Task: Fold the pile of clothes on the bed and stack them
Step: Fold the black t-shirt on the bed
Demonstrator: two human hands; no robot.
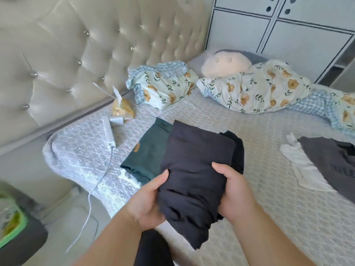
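**Both hands gripping folded dark garment above bed**

Left hand curled round the left edge of the folded black garment, thumb on top, fingers hidden underneath. Right hand gripping the right edge the same way, thumb pressed onto the cloth. Garment held over the bed, partly overlapping a folded dark green garment lying flat on the mattress; small tan patch on the green one, no text legible. To the right, a dark grey garment unfolded on the bed with dark lettering, too blurred to read, and a white cloth just beside it. White power strip with cable near the tufted headboard. Floral bedding bunched at the far side.
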